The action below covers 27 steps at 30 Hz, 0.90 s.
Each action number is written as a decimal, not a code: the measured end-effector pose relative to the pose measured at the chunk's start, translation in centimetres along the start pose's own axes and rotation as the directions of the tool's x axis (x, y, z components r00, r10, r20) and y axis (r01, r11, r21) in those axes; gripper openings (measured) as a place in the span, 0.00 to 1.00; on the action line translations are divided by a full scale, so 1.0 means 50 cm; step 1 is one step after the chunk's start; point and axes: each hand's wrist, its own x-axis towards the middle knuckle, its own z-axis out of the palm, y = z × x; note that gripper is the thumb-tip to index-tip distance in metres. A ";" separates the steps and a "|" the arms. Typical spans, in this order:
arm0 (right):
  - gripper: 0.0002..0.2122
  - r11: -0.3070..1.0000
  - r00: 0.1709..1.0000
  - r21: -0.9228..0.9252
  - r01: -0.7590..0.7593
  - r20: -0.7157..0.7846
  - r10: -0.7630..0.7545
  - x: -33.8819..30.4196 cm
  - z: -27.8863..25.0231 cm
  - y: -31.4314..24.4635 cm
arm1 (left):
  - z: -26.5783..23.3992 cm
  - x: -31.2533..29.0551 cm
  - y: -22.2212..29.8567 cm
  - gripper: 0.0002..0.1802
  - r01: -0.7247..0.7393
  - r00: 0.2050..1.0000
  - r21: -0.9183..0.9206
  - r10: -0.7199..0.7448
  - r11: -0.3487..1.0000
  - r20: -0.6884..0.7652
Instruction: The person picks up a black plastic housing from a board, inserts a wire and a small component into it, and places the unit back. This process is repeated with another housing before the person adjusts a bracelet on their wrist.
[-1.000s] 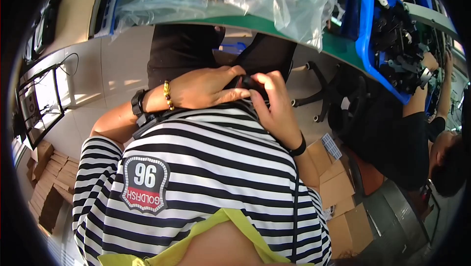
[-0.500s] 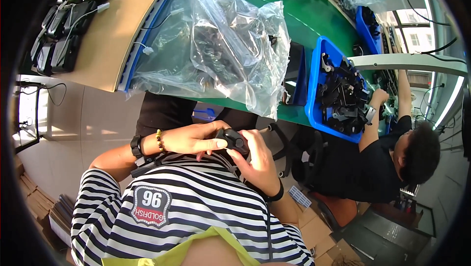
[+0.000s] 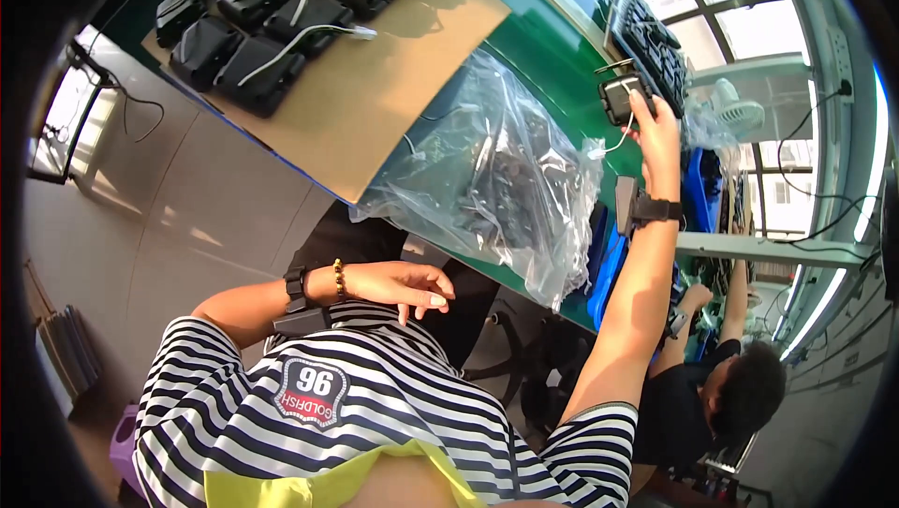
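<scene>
My right hand is stretched far out to the right over the table's back part. Its fingers are closed on a black plastic housing, from which a white cable with a white plug hangs down. My left hand hovers in front of my body with its fingers loosely bent and apart, and nothing is in it. Beyond it a clear plastic bag with dark parts inside lies on the green table.
Several black housings with white cables stand on a cardboard sheet at the far left. A black tray of parts leans at the back. Blue bins and a co-worker are on the right. A metal bar crosses there.
My right hand has gone from my lap out to the far right and holds a black housing. My left hand is empty now, and the whole view has turned.
</scene>
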 end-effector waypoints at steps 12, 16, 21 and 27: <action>0.18 0.622 0.863 -0.672 0.401 0.051 -0.502 0.226 0.104 0.113 | -0.086 -0.099 -0.131 0.19 -0.023 0.958 -0.372 -0.086 0.928 -0.272; 0.15 0.484 0.677 -0.552 0.679 0.215 -0.704 0.124 0.245 -0.113 | -0.108 -0.087 -0.139 0.19 -0.007 0.973 -0.467 -0.102 0.884 -0.208; 0.19 0.581 0.665 -0.342 0.739 0.224 -0.713 0.167 0.390 -0.218 | -0.113 -0.076 -0.145 0.18 -0.025 0.988 -0.507 -0.057 0.861 -0.145; 0.29 0.758 0.793 -0.248 0.604 0.283 -0.539 0.243 0.527 -0.226 | -0.105 -0.087 -0.156 0.18 -0.100 0.986 -0.510 0.016 0.854 -0.166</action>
